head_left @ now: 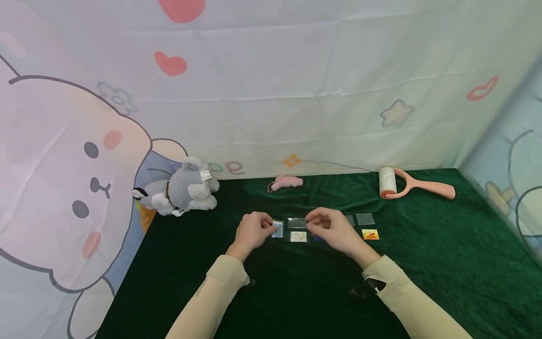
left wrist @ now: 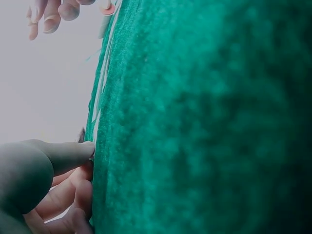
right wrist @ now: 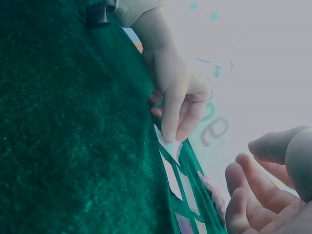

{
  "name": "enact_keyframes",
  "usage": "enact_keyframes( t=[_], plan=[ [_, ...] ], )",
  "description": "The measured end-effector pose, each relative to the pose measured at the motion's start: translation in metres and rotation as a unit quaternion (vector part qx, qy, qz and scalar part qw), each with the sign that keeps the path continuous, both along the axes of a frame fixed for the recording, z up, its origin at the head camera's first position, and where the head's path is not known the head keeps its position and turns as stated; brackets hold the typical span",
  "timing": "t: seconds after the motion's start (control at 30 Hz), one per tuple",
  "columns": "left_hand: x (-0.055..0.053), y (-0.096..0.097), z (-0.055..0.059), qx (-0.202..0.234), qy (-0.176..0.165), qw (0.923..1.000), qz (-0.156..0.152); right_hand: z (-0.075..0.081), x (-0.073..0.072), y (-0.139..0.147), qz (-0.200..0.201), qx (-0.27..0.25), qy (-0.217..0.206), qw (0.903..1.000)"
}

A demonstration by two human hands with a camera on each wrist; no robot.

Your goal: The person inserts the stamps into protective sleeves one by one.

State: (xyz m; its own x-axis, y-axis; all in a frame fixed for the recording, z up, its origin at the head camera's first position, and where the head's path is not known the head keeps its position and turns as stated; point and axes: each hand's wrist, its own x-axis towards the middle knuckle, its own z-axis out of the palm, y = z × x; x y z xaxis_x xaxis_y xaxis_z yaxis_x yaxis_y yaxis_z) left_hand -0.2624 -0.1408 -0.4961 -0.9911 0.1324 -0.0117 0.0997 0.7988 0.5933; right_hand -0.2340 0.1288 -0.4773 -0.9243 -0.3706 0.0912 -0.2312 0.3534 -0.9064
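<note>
Near the middle of the green cloth, my left hand (head_left: 252,231) pinches the edge of a small blue card (head_left: 277,229) with a pale border between thumb and fingers. It looks to be in a clear sleeve. In the right wrist view the left thumb lies on the card's end (right wrist: 168,147). To its right lie a cream card (head_left: 298,237) and a clear sleeve (head_left: 296,223). My right hand (head_left: 332,230) hovers over the row with loosely curled fingers and holds nothing. It partly hides a dark blue card (head_left: 318,238) and another clear sleeve (head_left: 349,220).
Farther right lie a yellow-red card (head_left: 370,234) and a clear sleeve (head_left: 365,219). Along the back are a grey plush toy (head_left: 186,186), a pink plush (head_left: 287,181) and a lint roller (head_left: 417,184). A printed curtain (head_left: 262,94) hangs behind the green cloth (head_left: 288,292).
</note>
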Motion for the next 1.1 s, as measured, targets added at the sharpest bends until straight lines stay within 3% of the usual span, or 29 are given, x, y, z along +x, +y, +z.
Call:
enact_keyframes(
  t=[0.23,1.1],
  plan=[
    [0.0003,0.0012,-0.0016,-0.015,-0.004,0.9999,0.005,0.0019,0.0023,-0.0005,0.005,0.0,-0.001,1.0],
    [0.0029,0.0024,0.003,0.008,0.017,0.9998,0.001,-0.0005,0.0022,-0.0022,0.0,-0.005,-0.006,1.0]
  ],
)
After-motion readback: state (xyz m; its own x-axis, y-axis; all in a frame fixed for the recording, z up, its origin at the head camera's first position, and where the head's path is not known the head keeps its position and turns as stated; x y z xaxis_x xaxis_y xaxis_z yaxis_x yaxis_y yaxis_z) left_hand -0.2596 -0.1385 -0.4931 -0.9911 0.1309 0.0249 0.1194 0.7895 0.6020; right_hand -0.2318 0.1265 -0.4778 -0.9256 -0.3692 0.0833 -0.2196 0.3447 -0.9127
